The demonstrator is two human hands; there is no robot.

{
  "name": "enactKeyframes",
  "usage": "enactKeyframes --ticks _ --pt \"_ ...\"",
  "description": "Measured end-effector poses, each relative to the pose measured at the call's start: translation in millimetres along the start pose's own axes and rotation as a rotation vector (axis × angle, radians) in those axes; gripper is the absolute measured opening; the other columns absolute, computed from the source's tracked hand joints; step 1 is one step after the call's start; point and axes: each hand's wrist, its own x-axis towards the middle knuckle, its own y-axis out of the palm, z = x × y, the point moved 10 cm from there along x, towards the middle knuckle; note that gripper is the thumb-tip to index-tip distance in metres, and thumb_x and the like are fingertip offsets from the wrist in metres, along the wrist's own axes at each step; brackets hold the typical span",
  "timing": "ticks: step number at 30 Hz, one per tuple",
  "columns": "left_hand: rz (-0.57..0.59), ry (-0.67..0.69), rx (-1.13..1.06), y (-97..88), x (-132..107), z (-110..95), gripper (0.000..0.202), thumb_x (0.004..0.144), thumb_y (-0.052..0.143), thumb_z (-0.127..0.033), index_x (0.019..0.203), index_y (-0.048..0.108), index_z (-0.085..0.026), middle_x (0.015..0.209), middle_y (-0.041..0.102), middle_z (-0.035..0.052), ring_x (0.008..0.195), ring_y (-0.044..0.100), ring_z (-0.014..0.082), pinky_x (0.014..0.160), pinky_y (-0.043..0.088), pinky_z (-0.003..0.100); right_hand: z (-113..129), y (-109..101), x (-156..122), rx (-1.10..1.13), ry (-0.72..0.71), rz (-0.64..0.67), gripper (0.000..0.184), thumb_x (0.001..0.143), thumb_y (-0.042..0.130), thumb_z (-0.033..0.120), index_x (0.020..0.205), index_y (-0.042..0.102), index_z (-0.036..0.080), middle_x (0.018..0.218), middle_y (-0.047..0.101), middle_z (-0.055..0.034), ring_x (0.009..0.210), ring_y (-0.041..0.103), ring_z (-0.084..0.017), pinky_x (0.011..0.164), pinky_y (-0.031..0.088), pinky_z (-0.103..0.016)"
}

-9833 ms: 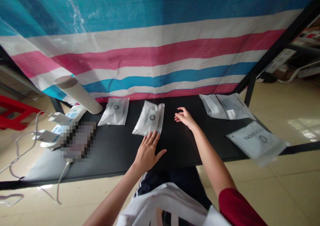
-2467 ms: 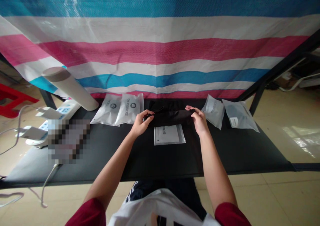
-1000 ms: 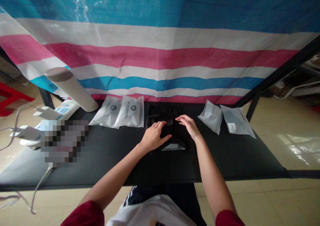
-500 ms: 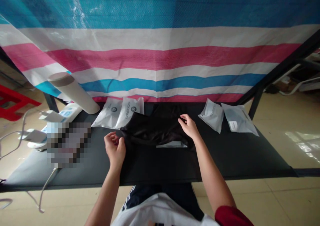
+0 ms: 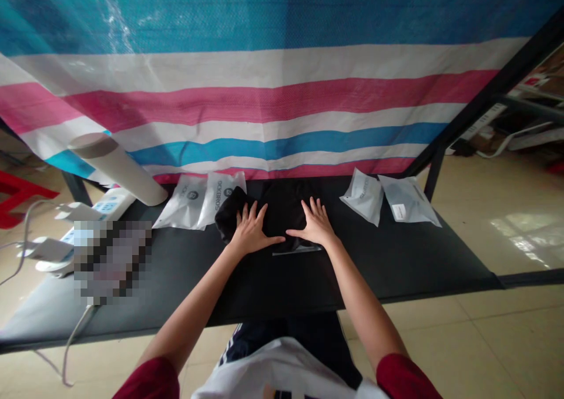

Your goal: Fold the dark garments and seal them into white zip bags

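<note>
A black cloth garment (image 5: 282, 208) lies folded on the black table (image 5: 388, 270), with a thick bunched end (image 5: 230, 214) at its left. My left hand (image 5: 252, 231) rests flat on the cloth with the fingers spread, near that bunched end. My right hand (image 5: 314, 225) presses flat on the cloth's right part, also spread. A clear plastic sleeve with a white insert (image 5: 296, 250) shows only as a thin strip below the cloth, the rest hidden beneath it.
Two white printed bags (image 5: 205, 200) lie overlapping just left of the cloth, and two more (image 5: 388, 198) lie to the right. A cardboard tube (image 5: 117, 164) and a power strip (image 5: 106, 205) with plugs stand at the far left. A striped tarp (image 5: 264, 111) hangs behind the table.
The cloth's spread left end is now folded inward and bunched. My left hand has moved from gripping that end to lying flat on the cloth, and my right hand has flattened.
</note>
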Motion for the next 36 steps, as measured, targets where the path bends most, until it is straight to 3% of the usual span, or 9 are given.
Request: enactKeyframes --ticks 4,10,18,29,36 --pt "0.071 0.04 0.002 15.7 0.1 8.1 0.127 0.056 0.06 -0.089 0.156 0.021 -0.022 0.163 0.014 0.0207 0.147 0.007 0.0511 0.113 0.015 0.07 -2.1 -2.1 -0.6 0.002 0.006 0.054 0.124 0.062 0.067 0.081 0.155 0.026 0.009 0.162 0.013 -0.0234 0.15 0.008 -0.04 0.12 0.015 -0.052" --pt "0.095 0.041 0.002 14.9 -3.2 9.6 0.125 0.057 0.059 -0.089 0.156 0.024 -0.021 0.163 0.013 0.0204 0.148 0.006 0.049 0.115 0.014 0.068 -9.4 -16.2 1.1 -0.01 0.025 -0.007 0.079 0.086 0.056 0.062 0.147 0.044 0.012 0.157 0.034 -0.0175 0.147 0.028 -0.033 0.117 0.026 -0.047" --pt "0.069 0.055 -0.035 11.7 -8.0 14.1 0.122 0.056 0.062 -0.088 0.154 0.029 -0.023 0.162 0.019 0.0179 0.149 0.01 0.0471 0.116 0.014 0.066 -10.8 -37.9 -0.8 0.003 0.024 -0.158 0.047 0.088 0.058 0.049 0.123 0.067 0.018 0.135 0.06 -0.0139 0.121 0.055 -0.033 0.1 0.044 -0.047" --pt "-0.012 0.051 -0.059 6.0 -11.0 14.2 0.1 0.07 0.058 -0.081 0.149 0.038 -0.024 0.159 0.029 0.0158 0.147 0.018 0.0447 0.116 0.019 0.064 -15.5 -40.6 1.3 0.084 0.005 -0.23 0.036 0.086 0.061 0.041 0.112 0.072 0.018 0.121 0.066 -0.0136 0.109 0.059 -0.032 0.094 0.047 -0.046" --pt "-0.034 0.017 -0.047 0.4 -12.3 12.7 0.082 0.081 0.05 -0.076 0.143 0.046 -0.022 0.155 0.036 0.0165 0.146 0.023 0.0434 0.115 0.023 0.063 -38.0 -57.1 3.0 0.283 0.056 -0.415 0.027 0.084 0.061 0.036 0.098 0.073 0.016 0.104 0.068 -0.0128 0.099 0.062 -0.028 0.094 0.047 -0.041"
